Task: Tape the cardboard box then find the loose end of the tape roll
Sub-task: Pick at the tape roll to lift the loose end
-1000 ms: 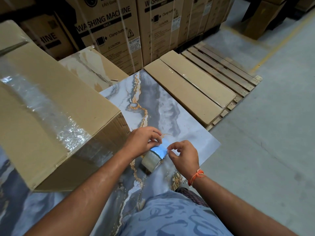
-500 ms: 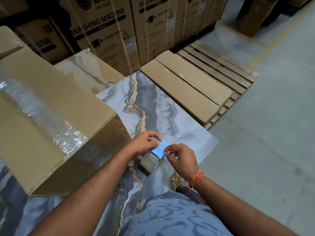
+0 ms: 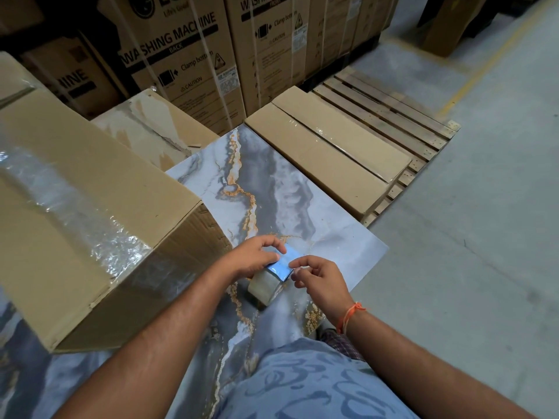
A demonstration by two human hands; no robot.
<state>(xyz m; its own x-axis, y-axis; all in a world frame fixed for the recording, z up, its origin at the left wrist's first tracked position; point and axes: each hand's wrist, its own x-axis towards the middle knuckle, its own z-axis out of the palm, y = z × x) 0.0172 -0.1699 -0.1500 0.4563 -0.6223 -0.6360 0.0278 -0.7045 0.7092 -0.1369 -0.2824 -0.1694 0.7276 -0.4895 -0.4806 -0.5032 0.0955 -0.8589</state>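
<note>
A large cardboard box [image 3: 90,189] lies at the left on a marble-patterned slab [image 3: 266,189], with a wrinkled strip of clear tape running along its top and down its near end. In front of me a roll of clear tape [image 3: 266,287] is held over the slab. My left hand [image 3: 257,258] grips the roll from the far side. My right hand [image 3: 320,279] pinches at the roll's near edge with thumb and forefinger, where the tape reflects blue. Whether a loose end is lifted I cannot tell.
Two long flat cartons [image 3: 332,155] lie on a wooden pallet [image 3: 393,116] to the right of the slab. Tall washing-machine cartons [image 3: 187,52] stand behind. A torn flat box [image 3: 154,125] sits behind the big box. Grey concrete floor [image 3: 469,237] spreads to the right.
Both hands stay on the tape roll, with small finger shifts on it. The camera view has dipped slightly.
</note>
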